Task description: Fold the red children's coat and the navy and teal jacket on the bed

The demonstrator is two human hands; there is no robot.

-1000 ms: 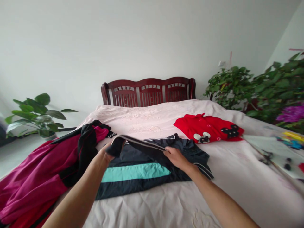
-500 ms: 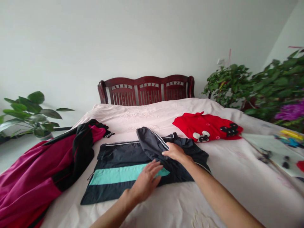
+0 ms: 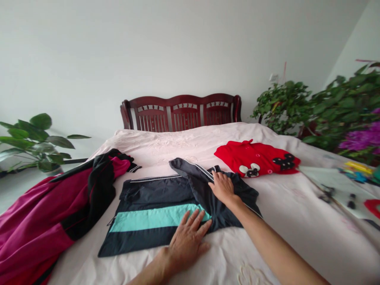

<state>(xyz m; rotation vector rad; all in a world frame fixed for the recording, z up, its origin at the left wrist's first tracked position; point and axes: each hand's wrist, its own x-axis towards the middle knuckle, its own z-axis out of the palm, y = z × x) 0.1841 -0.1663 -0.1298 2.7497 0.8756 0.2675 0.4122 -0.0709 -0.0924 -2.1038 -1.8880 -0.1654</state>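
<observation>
A dark navy jacket [image 3: 154, 192] with a turquoise band and white piping lies flat on the bed, its sleeve folded over the body toward the upper middle. My left hand [image 3: 190, 235] is spread, palm down, over the jacket's lower edge, with the fingertips at the end of the turquoise band. On the folded sleeve [image 3: 197, 180] rests my right hand [image 3: 222, 188], its fingers stretched out along the white piping. Part of the sleeve and of the lower hem is hidden beneath the hands.
A magenta and black jacket [image 3: 38, 225] lies at the left. Folded red clothing [image 3: 258, 156] with dotted bows sits at the back right. At the right edge are scissors [image 3: 328, 192] and small items on a white sheet [image 3: 338, 186]. Plants and a wooden headboard [image 3: 181, 113] stand behind.
My right hand has gone from gripping the sleeve's edge to lying on it with fingers extended. The sleeve has shifted right and flattened. My left hand has moved slightly toward me and right.
</observation>
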